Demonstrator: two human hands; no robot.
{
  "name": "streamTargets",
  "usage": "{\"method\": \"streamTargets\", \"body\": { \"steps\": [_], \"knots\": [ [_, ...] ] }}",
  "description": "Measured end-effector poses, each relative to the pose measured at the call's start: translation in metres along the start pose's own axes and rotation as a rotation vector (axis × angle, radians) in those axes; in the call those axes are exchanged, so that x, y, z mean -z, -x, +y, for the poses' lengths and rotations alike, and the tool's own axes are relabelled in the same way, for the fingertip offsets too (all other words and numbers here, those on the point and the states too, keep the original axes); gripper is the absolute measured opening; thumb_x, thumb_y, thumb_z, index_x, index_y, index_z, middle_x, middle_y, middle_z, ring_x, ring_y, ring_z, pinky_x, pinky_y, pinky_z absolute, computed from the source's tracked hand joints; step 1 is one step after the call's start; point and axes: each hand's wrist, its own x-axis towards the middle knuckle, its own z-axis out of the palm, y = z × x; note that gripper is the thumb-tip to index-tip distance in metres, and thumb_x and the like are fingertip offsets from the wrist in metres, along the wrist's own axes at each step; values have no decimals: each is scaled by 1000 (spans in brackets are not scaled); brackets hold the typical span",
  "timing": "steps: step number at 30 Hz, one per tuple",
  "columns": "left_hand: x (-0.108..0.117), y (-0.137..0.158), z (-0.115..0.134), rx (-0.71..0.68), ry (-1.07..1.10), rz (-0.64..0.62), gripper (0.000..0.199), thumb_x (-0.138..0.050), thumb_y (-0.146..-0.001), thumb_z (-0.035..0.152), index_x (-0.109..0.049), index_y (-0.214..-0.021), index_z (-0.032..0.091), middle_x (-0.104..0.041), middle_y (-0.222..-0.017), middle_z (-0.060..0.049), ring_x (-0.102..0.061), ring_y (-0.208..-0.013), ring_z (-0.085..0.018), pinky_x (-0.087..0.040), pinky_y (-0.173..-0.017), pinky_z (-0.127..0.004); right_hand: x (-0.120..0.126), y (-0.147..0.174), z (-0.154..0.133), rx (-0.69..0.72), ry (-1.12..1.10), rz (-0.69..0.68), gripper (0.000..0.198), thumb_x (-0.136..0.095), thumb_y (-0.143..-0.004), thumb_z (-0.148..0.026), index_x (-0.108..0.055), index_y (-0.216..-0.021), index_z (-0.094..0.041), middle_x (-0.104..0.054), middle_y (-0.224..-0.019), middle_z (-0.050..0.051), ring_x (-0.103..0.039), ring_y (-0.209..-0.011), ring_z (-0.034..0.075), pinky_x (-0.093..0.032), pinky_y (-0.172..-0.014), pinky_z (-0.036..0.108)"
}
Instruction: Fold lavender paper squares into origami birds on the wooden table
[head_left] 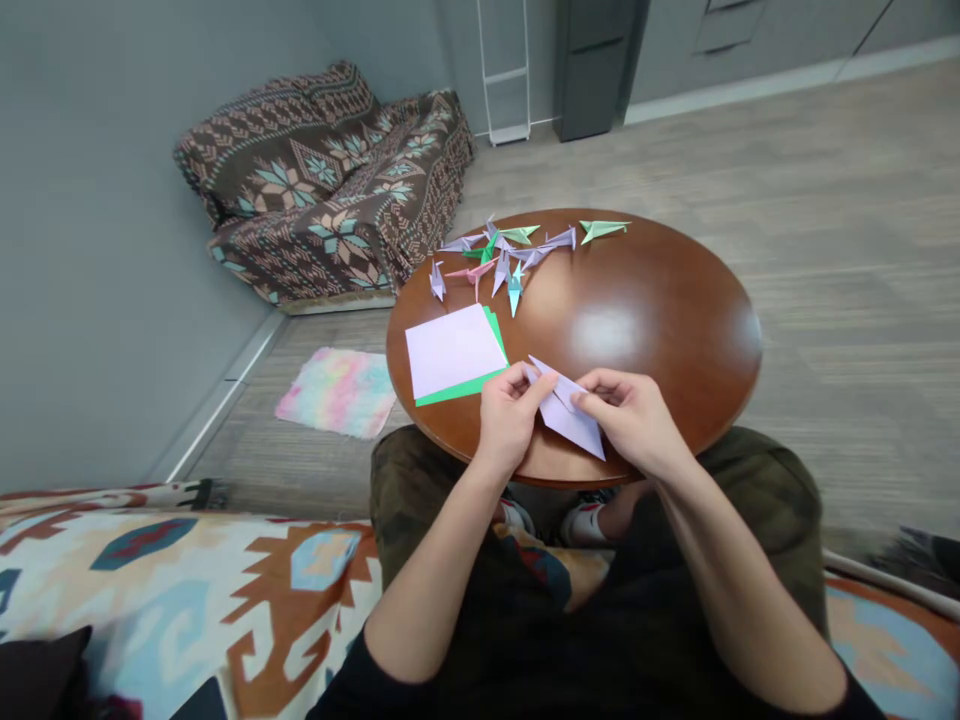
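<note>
A sheet of lilac origami paper (572, 421), folded into a pointed diamond-like shape, is held between my two hands over the near edge of the round table. My left hand (510, 408) pinches its left side, thumb on top. On the right side, my right hand (634, 415) grips the paper with its thumb and fingers closed. One point of the folded paper faces away from me and another points down toward my lap. Just left of my left hand lies a stack of square paper (456, 352), lilac on top with green sheets showing beneath.
Several folded paper cranes (500, 263) in lilac, green, pink and blue cluster at the far left of the brown table (675, 300). A pale green crane (603, 231) sits apart at the back. Beyond stands a sofa (330, 190) with a patterned cover; a pastel rug (339, 390) lies left.
</note>
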Motion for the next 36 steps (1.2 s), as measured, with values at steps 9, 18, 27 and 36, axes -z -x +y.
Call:
{"method": "streamTargets", "body": {
  "steps": [9, 18, 27, 36],
  "knots": [
    [-4, 0, 5, 103, 16, -40, 31, -93, -65, 36, -76, -78, 14, -75, -76, -3, -64, -67, -15, -51, -68, -27, 0, -2, 3, 17, 16, 64, 10, -75, -72, -27, -72, -70, -17, -71, -65, 2, -58, -57, 15, -43, -56, 27],
    [-1, -3, -2, 79, 122, 131, 27, -92, -65, 32, -75, -76, 14, -74, -73, 0, -63, -63, -11, -51, -66, -24, 2, 6, 0, -18, 50, 44, 5, -71, -70, -19, -70, -66, -17, -66, -57, 0, -55, -50, 13, -42, -49, 26],
    [0, -5, 0, 107, 107, 34, 32, -94, -64, 33, -76, -82, 14, -77, -81, -3, -67, -71, -15, -54, -73, -27, 10, 7, 3, 31, 44, 33, 19, -74, -84, -39, -73, -86, -20, -74, -77, 4, -66, -69, 18, -54, -63, 29],
    [17, -10, 26, 90, -256, -307, 26, -86, -72, 37, -75, -77, 14, -67, -68, 0, -55, -61, -11, -41, -59, -22, 15, 7, 6, 94, 113, -40, 19, -75, -84, -35, -74, -77, -18, -68, -68, 0, -56, -60, 15, -42, -58, 28]
  ]
}}
